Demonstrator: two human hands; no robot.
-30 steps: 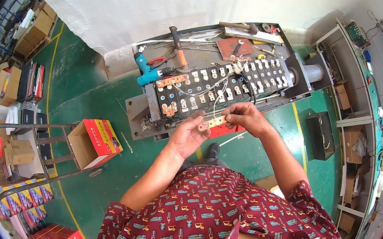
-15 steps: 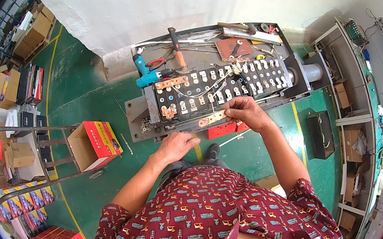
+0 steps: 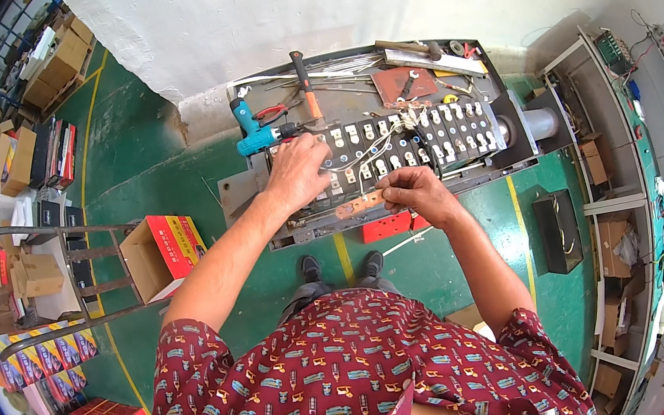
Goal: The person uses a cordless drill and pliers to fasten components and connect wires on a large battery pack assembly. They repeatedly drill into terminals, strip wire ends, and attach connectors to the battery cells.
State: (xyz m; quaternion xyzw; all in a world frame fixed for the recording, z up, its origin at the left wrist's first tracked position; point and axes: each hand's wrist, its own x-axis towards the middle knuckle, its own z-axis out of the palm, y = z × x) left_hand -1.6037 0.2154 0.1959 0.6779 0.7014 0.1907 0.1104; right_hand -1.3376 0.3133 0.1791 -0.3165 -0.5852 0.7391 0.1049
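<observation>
My right hand (image 3: pixel 419 195) pinches one end of a flat copper busbar (image 3: pixel 358 205) with holes, held level along the near edge of a row of black battery cells (image 3: pixel 402 161). Above the left end of that row is my left hand (image 3: pixel 298 169), its thumb apart from its fingers. It covers the copper pieces there, and its fingertips are partly hidden. Pale terminals line the cells, and white wires (image 3: pixel 371 150) run across their top. A teal cordless drill (image 3: pixel 254 133) lies just beyond my left hand, beside an orange-handled hammer (image 3: pixel 308 95).
Rods, a reddish plate (image 3: pixel 404 83) and tools lie on the metal bench behind the cells. A red box (image 3: pixel 387 228) sits below the bench's near edge. A hand truck (image 3: pixel 75 267) with an open carton (image 3: pixel 155 260) stands left; a black bin (image 3: pixel 558 232) and shelving (image 3: pixel 615 208) are right.
My left hand has moved up and forward from before the bench to the left end of the cells, covering the copper pieces. The right hand still holds the busbar, shifted slightly left.
</observation>
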